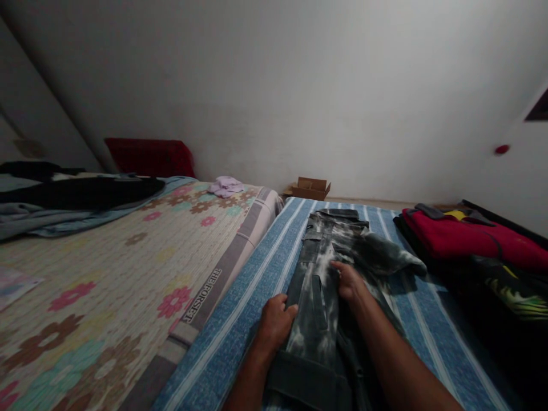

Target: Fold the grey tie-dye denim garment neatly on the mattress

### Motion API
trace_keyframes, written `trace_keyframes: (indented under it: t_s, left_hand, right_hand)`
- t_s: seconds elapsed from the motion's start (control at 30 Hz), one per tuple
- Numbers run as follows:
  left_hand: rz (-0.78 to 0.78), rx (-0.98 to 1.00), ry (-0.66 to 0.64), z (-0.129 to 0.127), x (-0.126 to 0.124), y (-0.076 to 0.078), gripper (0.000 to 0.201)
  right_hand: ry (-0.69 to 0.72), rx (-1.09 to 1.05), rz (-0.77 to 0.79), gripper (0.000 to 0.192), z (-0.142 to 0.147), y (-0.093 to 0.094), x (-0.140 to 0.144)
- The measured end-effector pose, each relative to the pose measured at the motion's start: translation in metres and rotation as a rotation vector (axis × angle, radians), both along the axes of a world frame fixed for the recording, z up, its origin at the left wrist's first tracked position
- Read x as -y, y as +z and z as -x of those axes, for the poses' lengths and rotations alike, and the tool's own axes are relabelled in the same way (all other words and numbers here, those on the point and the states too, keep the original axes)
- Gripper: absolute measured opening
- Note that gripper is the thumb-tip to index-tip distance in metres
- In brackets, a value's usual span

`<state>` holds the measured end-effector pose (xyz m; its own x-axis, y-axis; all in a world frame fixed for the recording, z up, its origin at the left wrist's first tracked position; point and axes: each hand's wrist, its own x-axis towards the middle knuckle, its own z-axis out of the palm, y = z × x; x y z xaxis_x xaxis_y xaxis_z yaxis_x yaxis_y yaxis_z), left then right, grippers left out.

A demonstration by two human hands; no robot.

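Trousers (325,297) — dark grey with pale bleached streaks — lie lengthwise on the blue striped mattress (240,325) in front of me. My left hand (276,322) curls its fingers over their left edge, gripping the fabric. My right hand (349,281) presses flat on the middle, fingers spread — holding nothing. A red folded garment (466,237) sits well apart to the right; a floral mattress (128,268) lies alongside on the left.

Two hands (276,322), one jacket (325,274), two mattresses (128,268)
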<state>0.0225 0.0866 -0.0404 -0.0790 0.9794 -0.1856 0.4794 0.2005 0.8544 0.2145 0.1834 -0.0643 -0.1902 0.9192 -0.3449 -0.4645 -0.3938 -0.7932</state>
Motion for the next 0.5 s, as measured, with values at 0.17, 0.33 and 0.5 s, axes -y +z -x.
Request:
trace_keyframes:
  t_s: [0.17, 0.33, 0.5]
  left_hand:
    - [-0.009, 0.079, -0.012, 0.008, -0.001, -0.009, 0.016]
    - [0.050, 0.128, -0.009, 0.009, 0.000, -0.011, 0.020]
    - [0.049, 0.010, -0.011, 0.007, 0.003, -0.004, 0.023]
  right_hand:
    - [0.051, -0.144, 0.169, 0.024, 0.009, 0.010, -0.001]
    - [0.066, -0.274, 0.189, 0.027, 0.011, 0.013, -0.001]
    - [0.112, -0.368, 0.199, 0.029, 0.011, 0.009, -0.001]
